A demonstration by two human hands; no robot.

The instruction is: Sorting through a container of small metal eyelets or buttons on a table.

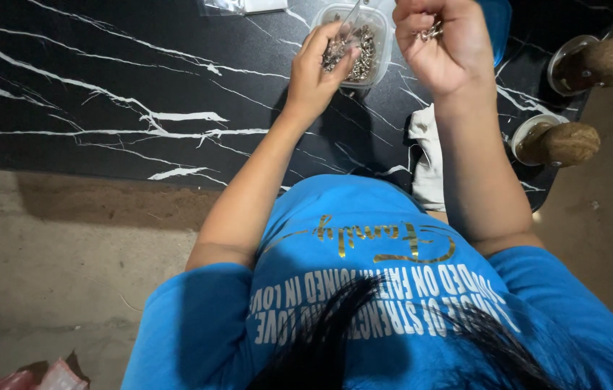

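Metal small parts (355,54) are seen heaped in a clear plastic tub (384,50) at the far edge of the black marbled table (104,94). The left hand (317,72) rests at the tub's near-left rim, its grip narrow, fingers pinched among the parts. The right hand (440,43) is raised just right of the tub, its grip closed on a few metal pieces (431,32). The tub appears well filled, so most sorting is judged outstanding. The parts' kind cannot be made out; the tub's far side is cut off.
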